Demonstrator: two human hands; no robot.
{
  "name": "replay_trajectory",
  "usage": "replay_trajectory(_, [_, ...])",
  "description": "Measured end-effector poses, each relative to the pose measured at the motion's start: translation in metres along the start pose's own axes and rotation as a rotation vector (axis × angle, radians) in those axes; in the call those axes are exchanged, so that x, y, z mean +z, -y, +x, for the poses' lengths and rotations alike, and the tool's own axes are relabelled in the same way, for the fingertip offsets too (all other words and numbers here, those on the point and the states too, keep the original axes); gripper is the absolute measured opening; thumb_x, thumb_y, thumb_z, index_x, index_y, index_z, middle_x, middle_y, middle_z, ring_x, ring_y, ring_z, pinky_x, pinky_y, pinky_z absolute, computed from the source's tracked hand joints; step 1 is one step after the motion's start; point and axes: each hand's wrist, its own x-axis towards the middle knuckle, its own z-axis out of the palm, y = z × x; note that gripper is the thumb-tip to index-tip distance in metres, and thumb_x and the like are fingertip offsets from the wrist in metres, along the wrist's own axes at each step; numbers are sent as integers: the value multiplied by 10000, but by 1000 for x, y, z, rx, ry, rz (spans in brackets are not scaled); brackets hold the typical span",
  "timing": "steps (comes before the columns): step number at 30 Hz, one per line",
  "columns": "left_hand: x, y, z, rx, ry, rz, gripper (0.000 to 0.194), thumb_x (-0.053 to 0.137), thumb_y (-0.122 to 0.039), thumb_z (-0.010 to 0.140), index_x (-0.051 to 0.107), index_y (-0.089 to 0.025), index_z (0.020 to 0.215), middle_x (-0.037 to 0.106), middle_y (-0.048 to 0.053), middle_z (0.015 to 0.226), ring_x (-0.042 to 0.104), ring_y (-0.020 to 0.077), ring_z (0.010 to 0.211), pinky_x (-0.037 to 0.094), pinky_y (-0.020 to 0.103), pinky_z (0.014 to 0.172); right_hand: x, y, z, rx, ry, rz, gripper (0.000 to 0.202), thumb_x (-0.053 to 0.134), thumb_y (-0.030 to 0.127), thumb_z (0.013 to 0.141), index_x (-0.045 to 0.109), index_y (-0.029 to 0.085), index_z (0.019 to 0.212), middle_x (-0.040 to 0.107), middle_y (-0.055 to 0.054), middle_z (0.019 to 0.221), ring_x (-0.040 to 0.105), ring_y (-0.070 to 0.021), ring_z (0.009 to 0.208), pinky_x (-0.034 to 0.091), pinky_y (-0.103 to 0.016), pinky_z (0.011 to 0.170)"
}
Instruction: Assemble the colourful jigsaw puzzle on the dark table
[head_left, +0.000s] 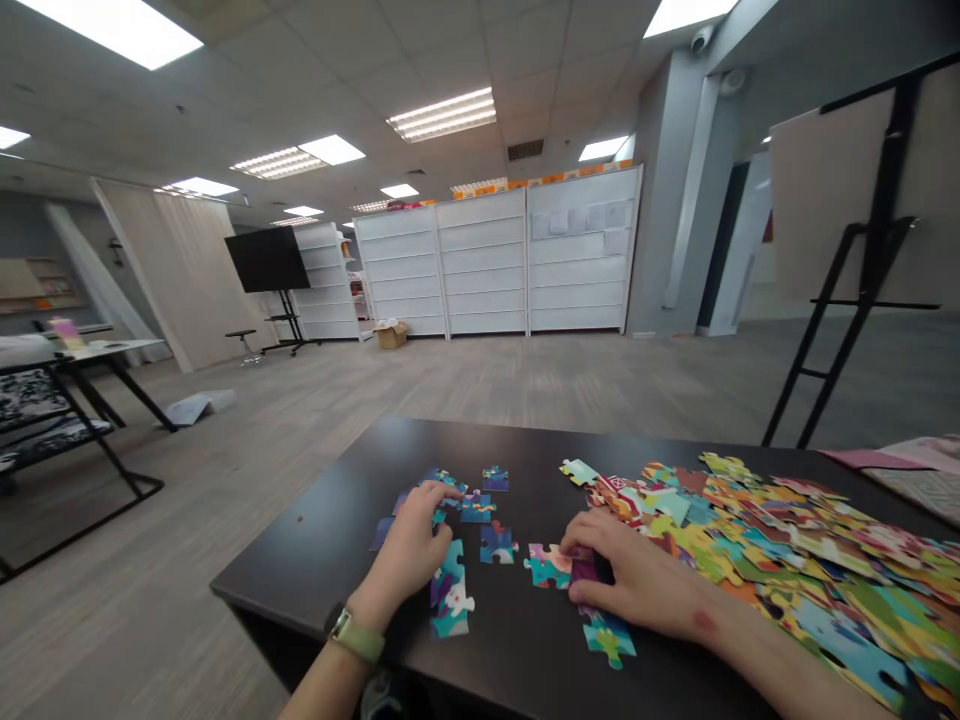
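Two hands among jigsaw pieces, a heaped pile crowding the right

Nearest, a watch with a pale green strap [356,632] circles the left wrist. The left hand [412,545] is palm down, fingers bent over some blue pieces [441,478] and partly covering them; whether it grips one I cannot tell. Beside its thumb, a column of turquoise and purple pieces [451,595] lies flat on the dark table [322,560].

The right hand [611,560] has thumb and fingers pinched about a purple piece [589,568], hiding part of it. A turquoise and pink piece [547,566] lies just left of that hand, and a turquoise piece with a green knob [609,636] lies on its near side. Between the hands are more loose blue pieces [477,508].

The multicoloured pile [795,550] overlaps itself beside and beyond the right forearm, taking up much of the table's right side. Past it, pink-edged sheets [900,460] lie at the right.

Beyond the table, a black-legged easel [814,345] stands right and another table [139,347] left. Farther off are a stool [241,335], a dark screen on a stand [268,260], a cardboard box [391,336] and tall white shelving [480,270] spanning the background.
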Motion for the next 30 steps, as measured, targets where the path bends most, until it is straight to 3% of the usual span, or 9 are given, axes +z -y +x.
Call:
replay_trajectory(6, [0,18,2,-66,-21,48,537,524,-2,711,628,-218,1192,662,63,1194,570,263,1144,428,415,1033,1,-3,2,10,14,-5,199,706,309,830,663,228,1006,649,-52,1104,588,-245,1056,457,-378,954])
replay_trajectory(11, [-27,39,-8,-155,-70,78,636,447,49,669,621,-204,1227,650,74,1238,568,252,1166,419,419,1054,3,-7,3,16,34,-15,202,678,329,837,670,239,1018,653,-59,1113,593,-257,1064,469,-385,952])
replay_trajectory(16, [-48,46,-27,-155,-11,77,639,501,23,666,625,-225,1241,641,55,1287,561,241,1214,396,400,1100,7,-15,4,12,27,-35,210,662,370,846,681,261,1025,657,-59,1136,596,-268,1085,470,-389,967])
replay_trajectory(22, [-46,41,-36,-111,68,74,562,629,-132,767,577,-251,1313,608,65,1349,522,260,1280,386,417,1110,10,-22,4,5,17,-29,217,663,393,849,684,276,1030,657,-48,1140,601,-258,1078,473,-361,963])
replay_trajectory(30, [-35,36,-18,-53,154,81,593,620,-155,780,589,-338,1343,631,19,1361,460,290,1347,332,467,1115,10,-22,6,18,36,-57,204,655,393,851,688,279,1017,654,-46,1138,597,-257,1084,464,-364,976])
